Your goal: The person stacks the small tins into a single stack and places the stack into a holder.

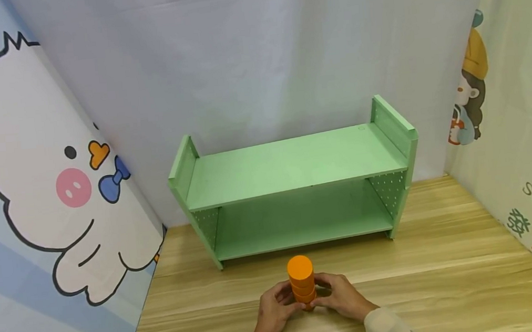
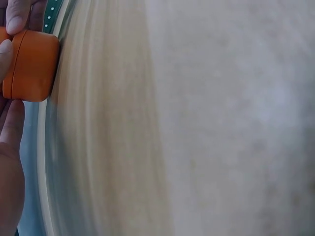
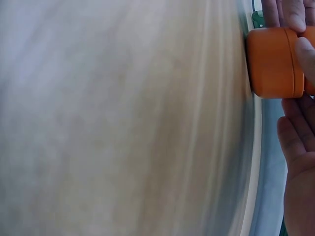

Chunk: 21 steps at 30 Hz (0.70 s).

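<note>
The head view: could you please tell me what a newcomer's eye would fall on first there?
Probably the bright orange stack of short cylinders, low near the middle, held between the left hand and the right hand. Behind it stands a pale green two-tier shelf, and a large printed white cartoon bird fills much of the left side.

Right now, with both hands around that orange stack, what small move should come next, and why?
Probably a light, even squeeze from the left hand and the right hand, to steady the orange stack before any lift or release. It is taller than it is wide and looks made of separate pieces, and the hands hold it from opposite sides, so uneven pressure might tip it.
</note>
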{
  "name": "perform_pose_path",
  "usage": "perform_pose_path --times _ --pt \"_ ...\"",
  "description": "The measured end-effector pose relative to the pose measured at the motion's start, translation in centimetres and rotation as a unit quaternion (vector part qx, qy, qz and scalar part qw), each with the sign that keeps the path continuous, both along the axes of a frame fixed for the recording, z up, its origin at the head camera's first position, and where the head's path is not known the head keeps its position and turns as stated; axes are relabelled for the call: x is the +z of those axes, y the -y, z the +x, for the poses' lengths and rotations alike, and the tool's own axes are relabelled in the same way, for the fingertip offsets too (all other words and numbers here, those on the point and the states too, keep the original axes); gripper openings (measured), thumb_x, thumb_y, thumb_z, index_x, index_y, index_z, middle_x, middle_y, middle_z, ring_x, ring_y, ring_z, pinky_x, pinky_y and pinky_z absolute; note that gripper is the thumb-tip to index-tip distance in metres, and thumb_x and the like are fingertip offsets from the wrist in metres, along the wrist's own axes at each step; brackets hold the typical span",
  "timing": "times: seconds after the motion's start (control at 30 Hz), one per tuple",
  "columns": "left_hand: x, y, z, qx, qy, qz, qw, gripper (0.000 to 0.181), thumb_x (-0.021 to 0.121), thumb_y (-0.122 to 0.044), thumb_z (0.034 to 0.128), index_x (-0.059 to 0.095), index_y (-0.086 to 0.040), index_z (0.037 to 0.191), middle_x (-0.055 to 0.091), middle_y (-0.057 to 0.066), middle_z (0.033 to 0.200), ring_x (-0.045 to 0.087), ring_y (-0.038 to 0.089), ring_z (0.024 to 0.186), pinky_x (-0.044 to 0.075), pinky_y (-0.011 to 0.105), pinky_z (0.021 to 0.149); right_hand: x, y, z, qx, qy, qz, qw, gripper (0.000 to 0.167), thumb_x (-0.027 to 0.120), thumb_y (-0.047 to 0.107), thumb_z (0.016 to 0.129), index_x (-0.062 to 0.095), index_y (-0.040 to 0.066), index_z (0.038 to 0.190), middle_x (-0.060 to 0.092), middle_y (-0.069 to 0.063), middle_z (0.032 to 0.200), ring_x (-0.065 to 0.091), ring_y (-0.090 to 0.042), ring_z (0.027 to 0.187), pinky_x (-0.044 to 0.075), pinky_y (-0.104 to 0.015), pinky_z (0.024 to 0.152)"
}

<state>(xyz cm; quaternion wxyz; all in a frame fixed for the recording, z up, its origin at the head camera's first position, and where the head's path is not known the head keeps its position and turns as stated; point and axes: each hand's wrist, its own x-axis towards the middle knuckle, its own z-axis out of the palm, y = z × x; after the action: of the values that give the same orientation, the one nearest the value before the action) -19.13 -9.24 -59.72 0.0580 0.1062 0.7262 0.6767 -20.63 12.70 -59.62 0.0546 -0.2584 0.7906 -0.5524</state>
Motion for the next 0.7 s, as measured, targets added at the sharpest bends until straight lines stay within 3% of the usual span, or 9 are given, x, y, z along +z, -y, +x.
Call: perform_pose_path --times 0.37,0.7 --pt "0.4 -0.3 -0.1 -0.004 -0.001 0.003 1.0000 0.055 0.085 0.004 0.0743 0.064 0.008 0.125 0.065 0.025 0.123 0.065 0.036 0.112 0.058 0.032 0.091 0.3 -0.2 0.1 -0.008 -0.004 0.004 1.0000 0.054 0.080 0.012 0.085 0.058 -0.005 0.132 0.062 -0.021 0.131 0.059 -0.038 0.120 0.050 -0.047 0.102" --pt "1.4 -0.6 -0.5 -0.019 -0.007 -0.016 0.9997 0.054 0.085 0.001 0.0754 0.064 0.008 0.125 0.065 0.025 0.123 0.065 0.036 0.112 0.058 0.032 0.091 1.5 -0.8 0.2 -0.022 0.002 0.023 0.9995 0.055 0.082 0.015 0.084 0.060 -0.003 0.131 0.062 -0.018 0.131 0.060 -0.036 0.120 0.050 -0.048 0.102"
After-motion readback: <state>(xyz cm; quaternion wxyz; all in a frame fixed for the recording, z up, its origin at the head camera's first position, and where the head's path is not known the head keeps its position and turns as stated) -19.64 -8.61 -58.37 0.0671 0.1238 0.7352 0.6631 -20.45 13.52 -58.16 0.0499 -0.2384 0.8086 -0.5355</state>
